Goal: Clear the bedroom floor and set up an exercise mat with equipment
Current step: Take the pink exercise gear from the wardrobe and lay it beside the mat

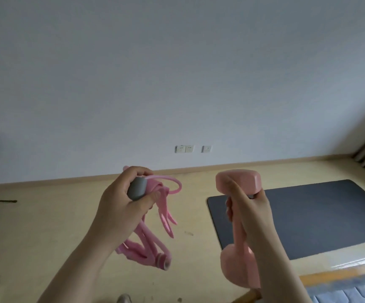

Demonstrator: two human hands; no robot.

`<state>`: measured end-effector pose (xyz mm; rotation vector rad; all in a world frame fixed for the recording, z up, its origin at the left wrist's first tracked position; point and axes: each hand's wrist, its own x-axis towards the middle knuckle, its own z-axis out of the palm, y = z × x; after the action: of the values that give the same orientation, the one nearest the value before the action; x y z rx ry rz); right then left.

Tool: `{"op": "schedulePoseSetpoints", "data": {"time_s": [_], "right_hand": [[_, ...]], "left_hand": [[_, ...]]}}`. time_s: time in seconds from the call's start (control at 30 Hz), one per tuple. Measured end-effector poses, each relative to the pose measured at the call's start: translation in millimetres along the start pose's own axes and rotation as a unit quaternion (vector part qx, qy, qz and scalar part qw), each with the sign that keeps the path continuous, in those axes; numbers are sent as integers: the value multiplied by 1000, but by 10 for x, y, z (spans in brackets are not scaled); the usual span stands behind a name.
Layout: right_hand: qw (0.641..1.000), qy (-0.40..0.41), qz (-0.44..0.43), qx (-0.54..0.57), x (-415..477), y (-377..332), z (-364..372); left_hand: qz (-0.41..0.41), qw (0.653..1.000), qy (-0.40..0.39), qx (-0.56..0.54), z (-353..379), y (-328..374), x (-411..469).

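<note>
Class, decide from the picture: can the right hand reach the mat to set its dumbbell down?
Probably yes. The mat lies flat on the floor beyond the right hand, with nothing visible between them. The hand grips the dumbbell, though the person would likely need to bend down.

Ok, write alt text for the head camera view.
A person's left hand grips a bundled pink exercise band by a grey handle, and the right hand holds a pink dumbbell upright. Beyond them a dark mat lies flat on the pale floor by a white wall.
</note>
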<state>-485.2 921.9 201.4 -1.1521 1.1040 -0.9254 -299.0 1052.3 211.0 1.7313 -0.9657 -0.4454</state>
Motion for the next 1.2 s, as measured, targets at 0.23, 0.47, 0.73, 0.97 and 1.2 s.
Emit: {"op": "schedulePoseSetpoints", "data": {"time_s": [0.23,0.47,0.73,0.97,1.2], "right_hand": [[998,65,4,23,958,-82,789],[990,142,11,-4,1751,-167,1164],[979,201,17,41,3114,-277,1041],[974,221,6,47,4296,-590,724],[961,275,17,41,5214,-656,548]], "left_hand": [[26,997,-68,-9,-102,-419,1573],[59,991,-119,5,47,-571,2844],[73,984,-162,13,826,-569,4155],[100,975,-199,20,1662,-309,5177],[113,964,-241,22,2383,-323,6172]]}}
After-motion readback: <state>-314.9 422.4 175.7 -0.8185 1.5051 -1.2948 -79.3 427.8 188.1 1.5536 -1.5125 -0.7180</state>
